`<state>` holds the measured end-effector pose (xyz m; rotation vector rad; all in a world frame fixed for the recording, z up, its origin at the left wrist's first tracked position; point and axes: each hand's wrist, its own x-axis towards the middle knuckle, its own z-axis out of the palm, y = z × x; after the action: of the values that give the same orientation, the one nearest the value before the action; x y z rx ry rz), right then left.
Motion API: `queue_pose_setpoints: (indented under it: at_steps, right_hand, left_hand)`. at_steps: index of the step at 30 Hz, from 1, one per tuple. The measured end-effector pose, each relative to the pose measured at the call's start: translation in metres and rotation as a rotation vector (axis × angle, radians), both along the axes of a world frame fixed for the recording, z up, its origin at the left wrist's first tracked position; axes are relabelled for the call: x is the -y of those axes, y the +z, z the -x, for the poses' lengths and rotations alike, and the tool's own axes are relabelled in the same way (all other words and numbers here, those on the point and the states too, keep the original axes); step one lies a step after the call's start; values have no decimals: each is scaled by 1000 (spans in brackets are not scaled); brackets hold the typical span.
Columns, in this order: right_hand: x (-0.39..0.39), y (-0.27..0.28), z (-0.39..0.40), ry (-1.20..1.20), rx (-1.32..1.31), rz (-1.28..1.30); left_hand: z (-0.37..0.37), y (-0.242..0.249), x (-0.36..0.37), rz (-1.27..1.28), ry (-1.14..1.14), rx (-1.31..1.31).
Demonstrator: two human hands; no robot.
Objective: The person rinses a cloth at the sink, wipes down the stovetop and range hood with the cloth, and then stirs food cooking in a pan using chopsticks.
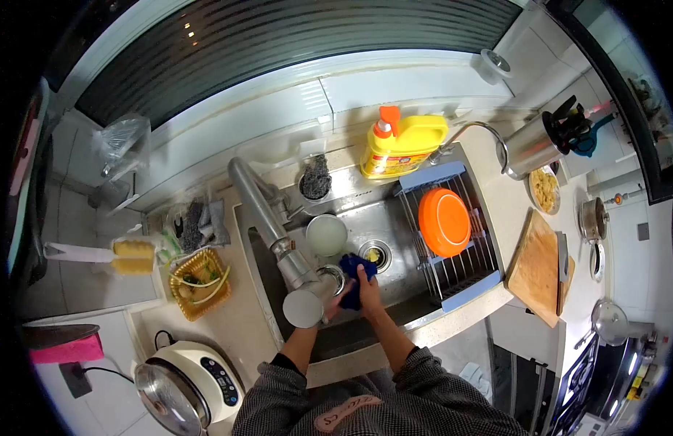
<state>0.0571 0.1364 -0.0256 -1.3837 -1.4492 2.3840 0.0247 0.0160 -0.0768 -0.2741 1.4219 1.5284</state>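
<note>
Over the steel sink [351, 218], my right hand [368, 292] is closed on a dark blue cloth [358, 270], thumb on top. My left hand [335, 307] is close beside it, blurred and mostly behind the head of the big grey faucet [260, 200], so its fingers do not show clearly. Between the hands and the faucet head is a shiny round rim [330, 276]; what it belongs to I cannot make out. Just beyond the hands, a bowl of cloudy water [326, 235] stands in the sink. Near it the drain [375, 256] has yellowish scraps in it.
An orange bowl [445, 222] lies upside down on the drying rack [453, 287]. Behind the sink stands a yellow detergent jug [405, 149]; a scouring pad [316, 179] sits left of it. A basket [198, 307] and a cooker [187, 389] are left, a cutting board [534, 269] right.
</note>
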Motion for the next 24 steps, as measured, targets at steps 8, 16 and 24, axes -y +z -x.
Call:
queue_pose_setpoints:
  at_steps: [8,16,24]
  right_hand:
    - [-63,-79,0,57,-122,888]
    - [8,-62,-12,77,8,451]
    - [-15,-46,-22,495,-718,-62]
  left_hand:
    - [-44,115,-39,417,-617,-991]
    - [28,43,-38,-23,361,-406]
    - [3,18,-48,523,-26,-1300]
